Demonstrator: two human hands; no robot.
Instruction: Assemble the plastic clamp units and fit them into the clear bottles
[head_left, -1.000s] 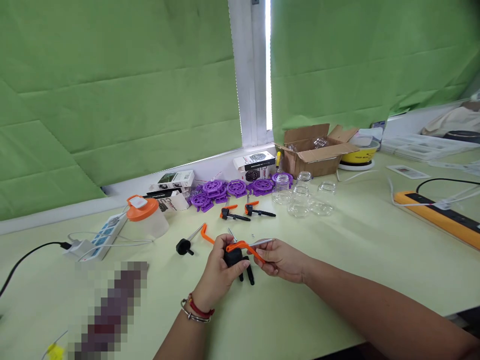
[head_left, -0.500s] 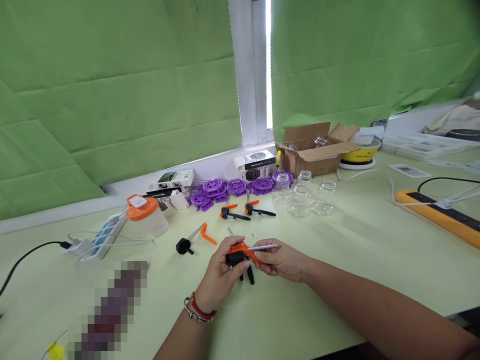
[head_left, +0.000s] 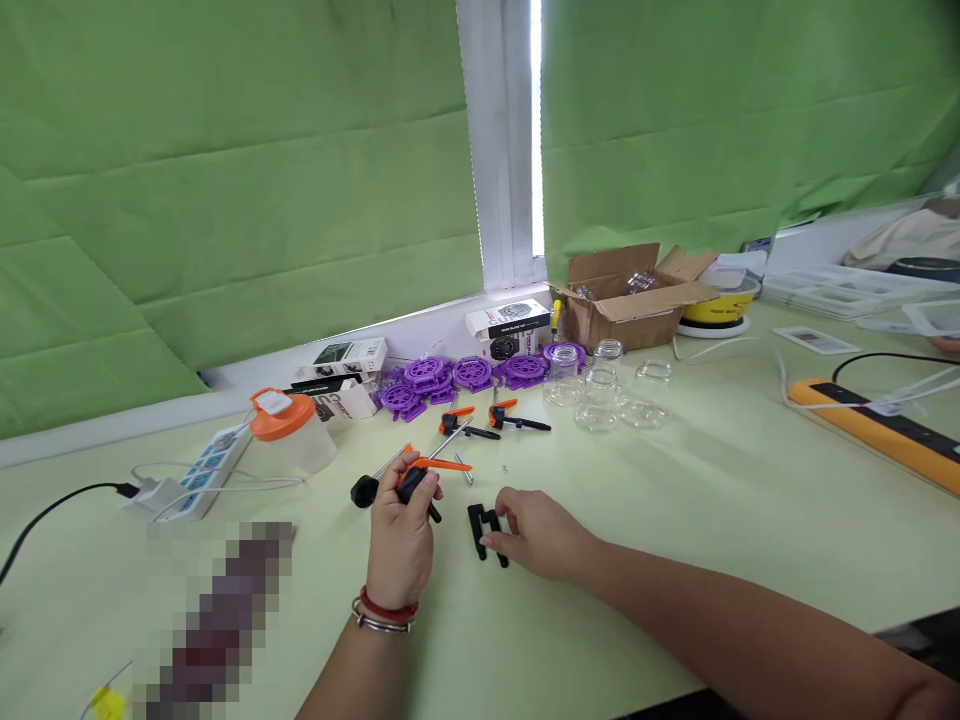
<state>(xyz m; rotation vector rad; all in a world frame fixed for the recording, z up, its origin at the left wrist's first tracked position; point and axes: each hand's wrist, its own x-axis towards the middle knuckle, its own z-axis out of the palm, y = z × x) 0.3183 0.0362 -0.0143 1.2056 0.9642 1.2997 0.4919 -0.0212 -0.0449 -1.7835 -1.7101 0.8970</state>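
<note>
In my left hand (head_left: pixel 405 525) is a black part with an orange lever (head_left: pixel 448 465) and a thin metal rod (head_left: pixel 450 438) pointing up and right. The fingers are wrapped round its black body. My right hand (head_left: pixel 544 530) is low over the table, thumb and fingers apart about one of two short black handle-like parts (head_left: pixel 477 530) lying side by side. Whether the fingertips touch it I cannot tell. A loose metal pin (head_left: pixel 465 470) lies beyond, and a tiny metal piece (head_left: pixel 505 468) to its right. A black knob with a rod (head_left: pixel 365 490) lies left of my left hand.
Two orange-and-black lever assemblies (head_left: pixel 519 418) lie ahead, before purple discs (head_left: pixel 474 374) and clear glass jars (head_left: pixel 600 395). An orange-lidded cup (head_left: pixel 300 440) and a white power strip (head_left: pixel 214 470) stand left. An open carton (head_left: pixel 637 318) and an orange power strip (head_left: pixel 877 430) are right.
My left hand has moved left with the lever part, and its rod now points up and right. My right hand has let go of the lever and lowered to the black parts.
</note>
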